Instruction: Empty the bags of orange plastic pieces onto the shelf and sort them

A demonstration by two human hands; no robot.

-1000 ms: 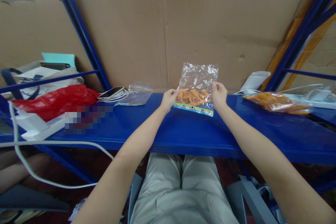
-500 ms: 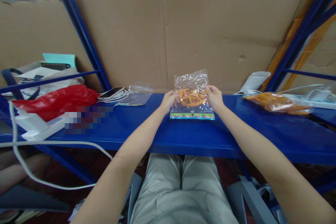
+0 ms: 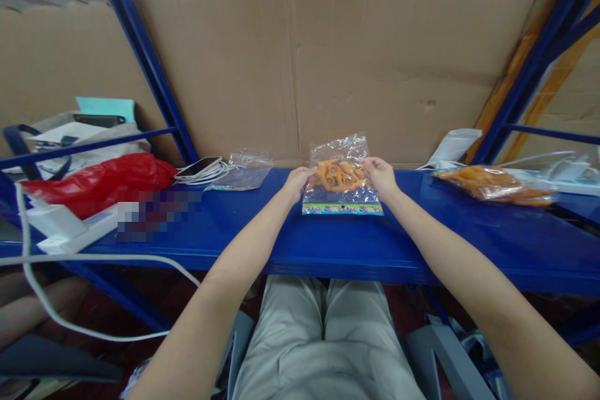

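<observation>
Head cam: both arms reach fwd from the bottom corners & angle in toward ctr. L forearm (image 3: 234, 256) slants up to the right, R forearm (image 3: 459, 250) up to the left, wrists roughly level w/ each other. L hand (image 3: 298, 183) pinches the L edge of a clear bag (image 3: 344, 196), thumb & fingers together; R hand (image 3: 382, 176) grips the R edge likewise, fingers bent. Bag's midway btwn them, over the blue shelf (image 3: 356, 247), orange pcs (image 3: 341, 175) bunched inside, printed strip (image 3: 342, 208) on the person's side, clear end up in front of the cardboard (image 3: 375, 62). Can't tell if bag's underside touches the shelf. Well off to R hand's right: 2nd bag w/ orange contents (image 3: 492, 184). Left of L hand: flat clear packet (image 3: 246, 176), then phone (image 3: 199, 167) by coiled white cable (image 3: 218, 170).
</observation>
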